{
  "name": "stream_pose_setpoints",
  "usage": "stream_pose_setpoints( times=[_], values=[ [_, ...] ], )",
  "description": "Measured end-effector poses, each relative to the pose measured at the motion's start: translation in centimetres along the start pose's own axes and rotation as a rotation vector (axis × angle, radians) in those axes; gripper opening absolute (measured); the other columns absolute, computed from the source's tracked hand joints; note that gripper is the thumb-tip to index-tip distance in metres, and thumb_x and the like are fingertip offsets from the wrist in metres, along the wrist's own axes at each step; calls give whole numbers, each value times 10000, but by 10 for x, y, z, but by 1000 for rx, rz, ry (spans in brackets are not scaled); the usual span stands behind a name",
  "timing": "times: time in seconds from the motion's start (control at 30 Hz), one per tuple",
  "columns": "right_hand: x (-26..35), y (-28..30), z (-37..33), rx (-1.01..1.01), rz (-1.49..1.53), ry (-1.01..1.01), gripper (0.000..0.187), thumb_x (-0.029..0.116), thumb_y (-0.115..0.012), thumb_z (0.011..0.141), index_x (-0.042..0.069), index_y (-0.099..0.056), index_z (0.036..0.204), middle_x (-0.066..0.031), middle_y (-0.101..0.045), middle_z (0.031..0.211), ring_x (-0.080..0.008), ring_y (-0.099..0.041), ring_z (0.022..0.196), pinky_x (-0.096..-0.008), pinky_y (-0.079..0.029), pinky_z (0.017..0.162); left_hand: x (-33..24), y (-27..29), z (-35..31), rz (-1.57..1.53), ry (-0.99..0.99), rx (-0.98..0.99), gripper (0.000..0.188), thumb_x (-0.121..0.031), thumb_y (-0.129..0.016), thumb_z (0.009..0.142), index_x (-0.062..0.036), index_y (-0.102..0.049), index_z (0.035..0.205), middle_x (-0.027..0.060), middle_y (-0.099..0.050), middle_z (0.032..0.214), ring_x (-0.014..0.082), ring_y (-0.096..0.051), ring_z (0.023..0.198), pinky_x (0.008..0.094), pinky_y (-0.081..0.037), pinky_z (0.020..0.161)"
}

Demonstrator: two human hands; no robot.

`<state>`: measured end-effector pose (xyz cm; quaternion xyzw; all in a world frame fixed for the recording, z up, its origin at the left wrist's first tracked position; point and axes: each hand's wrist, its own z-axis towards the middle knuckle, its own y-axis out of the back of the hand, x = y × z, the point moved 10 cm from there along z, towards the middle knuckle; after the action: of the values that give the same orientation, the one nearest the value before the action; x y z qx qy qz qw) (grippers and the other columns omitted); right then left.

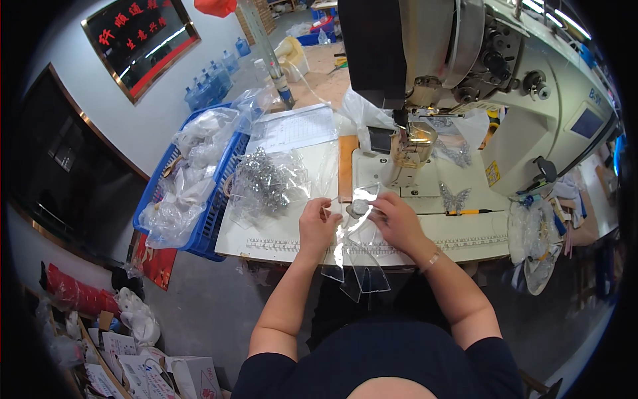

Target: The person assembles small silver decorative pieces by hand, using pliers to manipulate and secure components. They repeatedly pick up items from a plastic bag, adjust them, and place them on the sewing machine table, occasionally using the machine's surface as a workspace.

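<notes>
At the front edge of the sewing table, both my hands are on a clear plastic piece [371, 274] with ribbon-like tails that hang over the edge. A small round silvery part [360, 207] sits at its upper middle. My right hand [399, 225] pinches the plastic beside this part. My left hand [319, 226] is closed, fingertips at the left side of the plastic; glare partly hides the contact. Just beyond stands the sewing machine [565, 83]. A silver glittery butterfly [455, 197] lies right of my hands, above a yellow-and-black pen [463, 213].
A heap of silver sparkly pieces [267, 178] lies left of my hands, before a written sheet [292, 128]. Against the table's left side stands a blue basket [211, 223] of clear bags. A ruler strip [458, 242] runs along the front edge. Plastic-wrapped items [538, 226] hang at right.
</notes>
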<state>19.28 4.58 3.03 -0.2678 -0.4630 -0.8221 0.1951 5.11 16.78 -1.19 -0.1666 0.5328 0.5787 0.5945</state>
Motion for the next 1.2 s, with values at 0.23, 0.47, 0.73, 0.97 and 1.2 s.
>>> stream_pose_setpoints(
  times=[0.23, 0.47, 0.73, 0.97, 1.2],
  values=[
    [20, -56, 54, 22, 69, 40, 262, 130, -646, 743, 32, -609, 983, -147, -629, 853, -302, -611, 769, -375, -485, 655, 19, 3, 3, -419, 188, -17, 360, 45, -678, 723, 15, -510, 1040, 66, -567, 906, 118, -613, 779, 215, -507, 681],
    [26, -52, 45, -172, 46, 97, 97, 86, -642, 739, 39, -599, 812, -121, -586, 701, -280, -591, 642, -347, -468, 576, 33, -11, -3, -631, 351, 20, 457, 49, -629, 762, 16, -438, 1177, 89, -500, 1066, 177, -601, 941, 241, -511, 734],
    [26, -36, 42, -111, 542, 97, 70, 13, -629, 795, 37, -575, 832, -45, -598, 768, -99, -537, 655, -235, -427, 582, 37, -47, -8, -1454, 791, 339, 354, -153, -441, 926, 10, -388, 1235, 169, -534, 1120, 227, -562, 952, 370, -497, 801],
    [38, 67, 20, -431, 689, 200, 107, -52, -514, 851, 25, -476, 915, -112, -572, 903, -130, -575, 730, -237, -472, 667, 51, -12, 39, -667, 430, 20, 240, -82, -376, 937, 1, -492, 1129, 106, -609, 911, 124, -579, 649, 240, -494, 575],
    [54, 185, -17, -910, 864, 353, 56, 64, -503, 899, 33, -458, 886, -93, -552, 753, -92, -517, 553, -168, -338, 408, 9, 3, 51, 305, -142, -48, 242, -64, -535, 834, 20, -563, 1059, 189, -540, 1099, 343, -549, 977, 425, -441, 834]
  ],
)
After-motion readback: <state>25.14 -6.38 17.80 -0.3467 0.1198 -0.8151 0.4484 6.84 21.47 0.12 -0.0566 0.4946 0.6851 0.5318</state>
